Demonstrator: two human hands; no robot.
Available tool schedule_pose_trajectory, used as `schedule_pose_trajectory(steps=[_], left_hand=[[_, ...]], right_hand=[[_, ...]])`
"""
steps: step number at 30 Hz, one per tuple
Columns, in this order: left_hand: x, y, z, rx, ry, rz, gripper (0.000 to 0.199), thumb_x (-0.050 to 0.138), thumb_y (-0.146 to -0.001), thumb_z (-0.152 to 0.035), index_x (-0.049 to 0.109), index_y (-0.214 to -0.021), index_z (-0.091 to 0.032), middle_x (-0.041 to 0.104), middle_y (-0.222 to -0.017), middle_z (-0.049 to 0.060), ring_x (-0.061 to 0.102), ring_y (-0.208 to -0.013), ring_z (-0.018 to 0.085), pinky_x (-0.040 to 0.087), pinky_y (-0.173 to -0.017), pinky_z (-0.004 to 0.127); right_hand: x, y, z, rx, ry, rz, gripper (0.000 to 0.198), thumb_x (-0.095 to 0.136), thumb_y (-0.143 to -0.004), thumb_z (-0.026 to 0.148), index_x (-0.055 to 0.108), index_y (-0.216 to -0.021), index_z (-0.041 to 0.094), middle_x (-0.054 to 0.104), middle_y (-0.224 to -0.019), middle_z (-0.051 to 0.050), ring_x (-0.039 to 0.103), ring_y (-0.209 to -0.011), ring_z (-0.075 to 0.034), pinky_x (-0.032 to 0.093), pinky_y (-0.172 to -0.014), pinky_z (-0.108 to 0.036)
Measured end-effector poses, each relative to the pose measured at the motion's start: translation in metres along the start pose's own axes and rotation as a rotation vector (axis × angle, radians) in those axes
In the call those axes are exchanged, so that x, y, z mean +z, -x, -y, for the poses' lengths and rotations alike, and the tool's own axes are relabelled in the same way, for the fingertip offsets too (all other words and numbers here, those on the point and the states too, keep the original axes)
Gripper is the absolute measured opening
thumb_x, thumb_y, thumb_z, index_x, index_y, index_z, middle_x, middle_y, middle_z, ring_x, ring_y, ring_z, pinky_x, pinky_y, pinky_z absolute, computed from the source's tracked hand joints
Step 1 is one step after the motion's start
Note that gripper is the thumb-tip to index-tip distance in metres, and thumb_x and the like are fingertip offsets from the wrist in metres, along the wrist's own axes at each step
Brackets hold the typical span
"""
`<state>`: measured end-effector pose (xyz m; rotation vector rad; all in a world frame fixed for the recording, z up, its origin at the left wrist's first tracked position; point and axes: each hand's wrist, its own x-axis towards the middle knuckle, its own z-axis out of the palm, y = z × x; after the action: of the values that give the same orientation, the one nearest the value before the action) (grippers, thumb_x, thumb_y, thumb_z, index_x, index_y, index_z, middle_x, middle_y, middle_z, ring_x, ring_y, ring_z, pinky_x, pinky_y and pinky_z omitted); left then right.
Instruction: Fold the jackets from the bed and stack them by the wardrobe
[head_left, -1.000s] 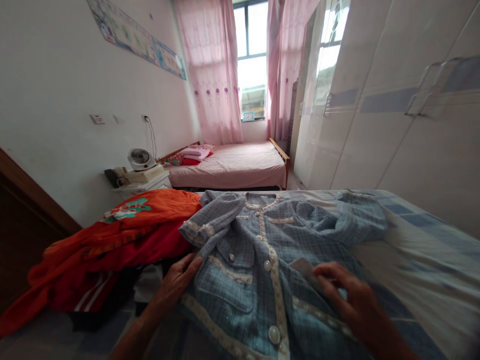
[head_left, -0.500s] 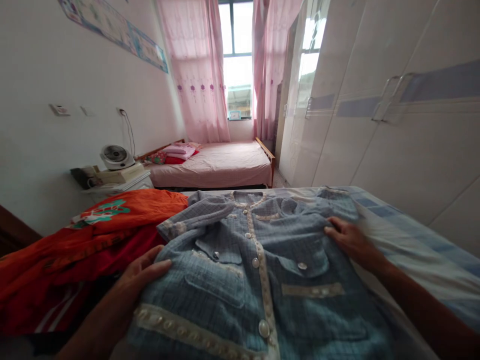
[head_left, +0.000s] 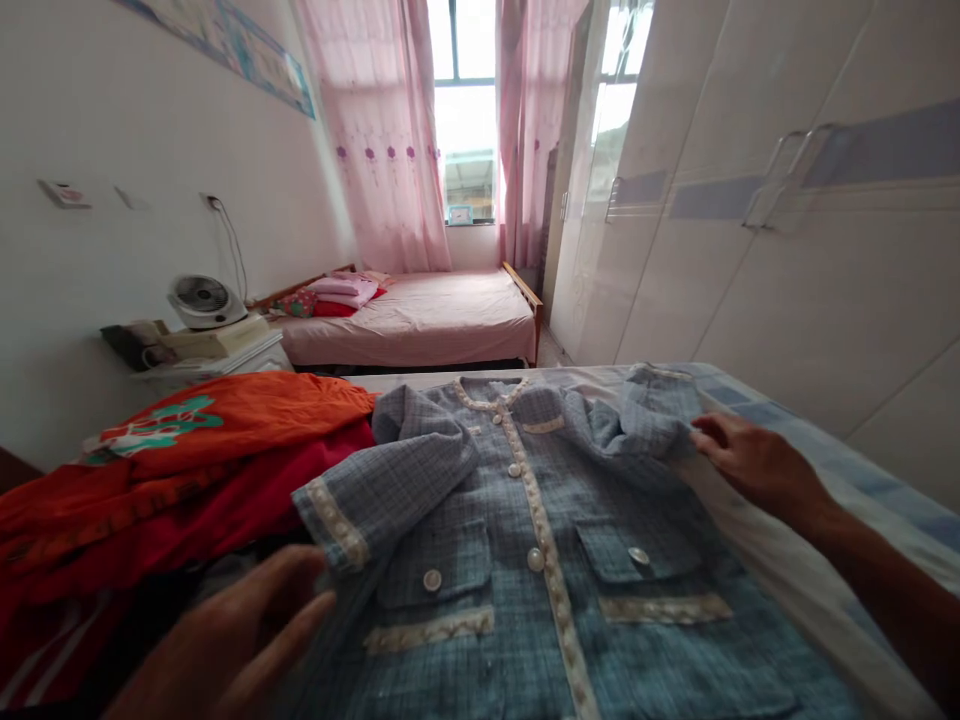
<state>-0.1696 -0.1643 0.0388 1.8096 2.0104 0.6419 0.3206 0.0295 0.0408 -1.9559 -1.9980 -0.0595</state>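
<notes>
A blue-grey short-sleeved jacket (head_left: 517,520) lies front side up, with cream beaded trim, round buttons and flap pockets. My left hand (head_left: 247,630) hovers beside its left-hand sleeve cuff, thumb and fingers apart, holding nothing. At the other side, my right hand (head_left: 765,475) has its thumb and fingertips pinched at the edge of the right-hand sleeve, which is bunched up. The jacket's lower hem runs out of view at the bottom.
Orange clothing (head_left: 247,410) and red clothing (head_left: 225,510) are piled to the left. The jacket rests on a bed with a blue-and-white checked sheet (head_left: 810,440). Beyond are a pink bed (head_left: 442,315), a small fan (head_left: 206,300) and a white wardrobe (head_left: 795,310).
The jacket now lies flatter, its left-hand sleeve spread outward. My left hand has let go of the jacket's side and moved down; my right hand has shifted outward to the sleeve.
</notes>
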Motion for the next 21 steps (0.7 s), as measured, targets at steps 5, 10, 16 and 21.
schedule_pose_trajectory(steps=[5,10,16,21], left_hand=[[-0.014,-0.126,-0.068,0.379,-0.195,-0.223,0.037,0.046,-0.082,-0.045,0.057,-0.104,-0.018,0.057,-0.114,0.008,0.060,-0.098,0.023,0.047,-0.089,0.034],[0.020,-0.253,-0.073,0.237,-0.505,-0.062,0.043,0.048,-0.085,-0.035,0.052,-0.121,-0.012,0.051,-0.126,0.013,0.047,-0.119,0.024,0.035,-0.101,0.031],[0.059,-0.301,-0.033,0.037,-0.579,0.105,0.038,0.056,-0.086,-0.041,0.056,-0.114,-0.014,0.058,-0.117,0.011,0.055,-0.106,0.024,0.044,-0.090,0.044],[0.070,-0.296,-0.024,-0.009,-0.607,0.093,0.034,0.055,-0.087,-0.038,0.056,-0.112,-0.015,0.058,-0.114,0.008,0.057,-0.101,0.021,0.047,-0.086,0.043]], right_hand=[[0.002,-0.068,0.053,-0.135,-0.099,-0.029,0.031,0.041,-0.084,0.027,0.060,-0.106,0.017,0.066,-0.108,-0.008,0.060,-0.099,-0.021,0.042,-0.088,-0.029],[0.060,-0.127,0.075,-0.181,-0.099,0.183,0.025,0.051,-0.077,0.018,0.065,-0.097,0.016,0.069,-0.102,-0.008,0.063,-0.095,-0.019,0.044,-0.081,-0.024],[0.106,-0.138,0.065,-0.147,-0.049,0.263,0.025,0.058,-0.071,0.027,0.065,-0.093,0.019,0.068,-0.097,-0.006,0.062,-0.092,-0.024,0.045,-0.073,-0.031],[0.104,-0.127,0.059,-0.149,-0.020,0.198,0.017,0.049,-0.075,0.021,0.064,-0.083,0.019,0.068,-0.084,-0.005,0.062,-0.082,-0.020,0.042,-0.069,-0.027]])
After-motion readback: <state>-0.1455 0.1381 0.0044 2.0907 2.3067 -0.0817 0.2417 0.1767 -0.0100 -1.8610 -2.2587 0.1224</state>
